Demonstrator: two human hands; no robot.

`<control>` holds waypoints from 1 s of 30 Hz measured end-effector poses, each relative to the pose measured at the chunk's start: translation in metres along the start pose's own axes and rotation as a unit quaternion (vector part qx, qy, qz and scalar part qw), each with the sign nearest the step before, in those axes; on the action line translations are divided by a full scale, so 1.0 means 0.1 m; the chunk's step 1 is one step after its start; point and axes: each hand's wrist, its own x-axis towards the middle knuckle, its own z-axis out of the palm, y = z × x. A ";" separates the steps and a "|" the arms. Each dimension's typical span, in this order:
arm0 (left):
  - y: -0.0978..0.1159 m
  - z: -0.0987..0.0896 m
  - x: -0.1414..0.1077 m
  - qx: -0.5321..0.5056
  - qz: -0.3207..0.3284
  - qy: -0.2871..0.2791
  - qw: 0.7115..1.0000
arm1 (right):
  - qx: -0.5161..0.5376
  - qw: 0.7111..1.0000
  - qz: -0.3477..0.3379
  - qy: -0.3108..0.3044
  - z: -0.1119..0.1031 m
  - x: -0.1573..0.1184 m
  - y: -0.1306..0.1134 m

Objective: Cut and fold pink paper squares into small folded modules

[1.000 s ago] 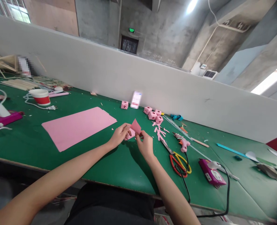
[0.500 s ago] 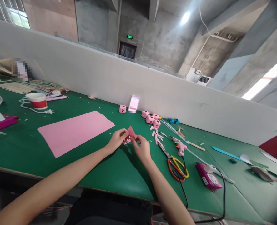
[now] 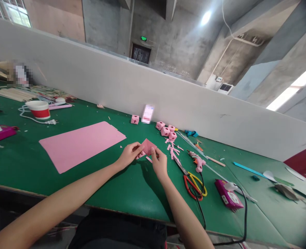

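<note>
Between my two hands, just above the green table [image 3: 122, 193], is a small piece of pink paper [image 3: 148, 146] with a fold crease. My left hand [image 3: 129, 155] pinches its left corner, and my right hand [image 3: 159, 162] grips its right edge between thumb and fingers. Other bits of pink paper show under my left fingers, partly hidden. A narrow pink strip [image 3: 149, 159] lies on the table below the paper. Left of my hands a large pink sheet [image 3: 83, 146] lies flat. Several folded pink paper boxes [image 3: 165, 131] with cut-out holes sit beyond my right hand.
Right of my hands are paper scraps [image 3: 172, 150], scissors [image 3: 191, 180] with red and yellow handles, a pink glue gun [image 3: 198, 162] and a purple power strip [image 3: 228, 195] with a black cord. A paper cup [image 3: 39, 110] stands at left. A white partition [image 3: 111, 81] borders the back.
The pink paper has opened from a narrow folded triangle into a wider shape. My right hand has shifted slightly right, and the strip below shows more. The view has moved slightly.
</note>
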 end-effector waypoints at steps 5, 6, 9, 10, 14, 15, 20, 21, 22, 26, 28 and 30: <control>0.02 0.01 0.00 -0.009 -0.031 0.012 0.999 | 0.039 0.999 0.015 0.015 -0.02 0.02 0.00; 0.03 0.02 0.00 -0.032 -0.049 0.016 0.998 | 0.046 0.999 0.018 0.018 -0.02 0.03 0.01; 0.05 0.03 -0.01 -0.105 -0.102 0.027 0.989 | 0.061 0.998 0.026 0.020 -0.01 0.03 0.01; 0.06 0.04 -0.01 -0.114 -0.111 0.027 0.987 | 0.067 0.997 0.029 0.020 0.00 0.03 0.01; 0.07 0.03 -0.02 -0.104 -0.118 0.012 0.987 | 0.083 0.996 0.032 0.033 0.01 0.03 0.02; 0.07 0.03 -0.02 -0.101 -0.119 0.007 0.988 | 0.084 0.995 0.031 0.035 0.01 0.04 0.02; 0.06 0.04 -0.02 -0.096 -0.123 0.003 0.988 | 0.070 0.996 0.037 0.034 0.01 0.03 0.05; 0.05 0.04 -0.02 -0.095 -0.122 0.006 0.988 | 0.073 0.996 0.045 0.035 0.01 0.02 0.06; 0.04 0.04 -0.01 -0.093 -0.121 0.010 0.988 | 0.083 0.994 0.054 0.037 0.02 0.02 0.05; 0.02 0.03 0.00 -0.091 -0.123 0.043 0.987 | 0.159 0.985 0.059 0.040 0.02 0.00 0.01; 0.02 0.02 0.00 -0.102 -0.129 0.065 0.984 | 0.183 0.982 0.049 0.030 0.03 -0.01 -0.01; 0.03 0.01 0.00 -0.114 -0.135 0.079 0.981 | 0.186 0.981 0.043 0.021 0.04 -0.02 0.00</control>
